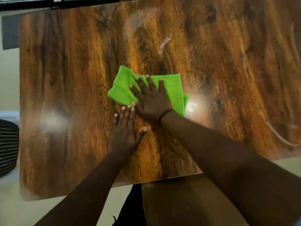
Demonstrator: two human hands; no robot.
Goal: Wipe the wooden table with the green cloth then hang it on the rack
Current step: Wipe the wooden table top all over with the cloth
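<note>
Glossy wood grain is filling your view: the wooden table (pixel 65 79) is carrying pale smears and glare. A dark striped basket (pixel 8 147) is sitting off its left edge. Your right hand (pixel 151 98) is pressing flat, fingers spread, on the rumpled green cloth (pixel 122 88) mid-table. Your left hand (pixel 124 131) is lying open on bare wood just beside it, holding nothing.

Right hand (pixel 152 99) flat, fingers spread, pressing green cloth (pixel 172 88) on wooden table (pixel 73 79); left hand (pixel 124 133) flat beside it.
</note>
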